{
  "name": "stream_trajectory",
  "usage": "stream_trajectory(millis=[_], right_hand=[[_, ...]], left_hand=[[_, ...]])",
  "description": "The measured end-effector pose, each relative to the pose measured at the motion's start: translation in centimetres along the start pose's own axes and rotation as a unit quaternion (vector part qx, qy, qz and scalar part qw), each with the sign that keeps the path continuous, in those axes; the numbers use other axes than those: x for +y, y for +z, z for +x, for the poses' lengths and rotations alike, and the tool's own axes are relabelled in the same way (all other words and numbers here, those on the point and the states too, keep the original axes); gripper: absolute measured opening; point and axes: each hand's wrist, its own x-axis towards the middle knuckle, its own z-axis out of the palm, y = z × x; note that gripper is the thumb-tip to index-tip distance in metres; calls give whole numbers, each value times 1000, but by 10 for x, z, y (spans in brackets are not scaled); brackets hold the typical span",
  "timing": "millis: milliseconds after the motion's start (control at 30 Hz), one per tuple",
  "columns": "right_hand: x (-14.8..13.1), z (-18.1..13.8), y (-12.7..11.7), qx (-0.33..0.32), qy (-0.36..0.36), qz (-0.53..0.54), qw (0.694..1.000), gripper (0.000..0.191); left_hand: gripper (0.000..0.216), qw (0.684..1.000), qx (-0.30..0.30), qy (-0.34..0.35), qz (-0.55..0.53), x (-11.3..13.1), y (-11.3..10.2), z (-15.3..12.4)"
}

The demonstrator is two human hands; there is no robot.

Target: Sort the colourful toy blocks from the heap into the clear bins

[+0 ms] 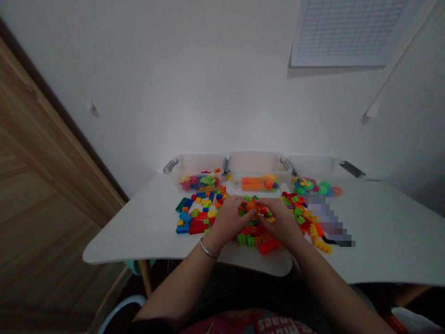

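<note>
My left hand (230, 218) and my right hand (280, 219) meet over the middle of a white table (146, 227). Both have their fingers curled round a small cluster of joined bricks (253, 207), orange, green and red, held between them. A silver bangle (207, 249) circles my left wrist. Loose coloured bricks (198, 213) lie spread to the left of my hands, more bricks (259, 237) lie under them, and another scatter of bricks (308, 220) lies to the right.
Three clear plastic bins stand in a row at the table's back edge: the left bin (196, 172) with mixed bricks, the middle bin (257, 174) with orange pieces, the right bin (318, 178) with round green pieces. A wooden door (38, 185) is at the left.
</note>
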Motion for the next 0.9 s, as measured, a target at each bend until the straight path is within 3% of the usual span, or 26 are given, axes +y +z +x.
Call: stream_trajectory(millis=[300, 433, 567, 667, 767, 900], right_hand=[[-1, -3, 4, -40, -15, 17, 999, 36], [14, 2, -5, 19, 10, 5, 1000, 34], [57, 22, -40, 183, 107, -40, 976, 42], [102, 40, -71, 317, 190, -94, 924, 48], [139, 51, -88, 297, 261, -135, 908, 49], [164, 48, -86, 235, 352, -167, 891, 51]], left_hand=[[26, 1000, -20, 17, -8, 8, 8, -6], [33, 999, 14, 12, 49, 9, 7, -15], [38, 993, 15, 9, 118, 4, 5, -28], [42, 989, -19, 4, 144, 0, 6, -35], [48, 985, -49, -6, 167, -2, 9, -39], [52, 980, -81, -22, 180, -4, 9, -40]])
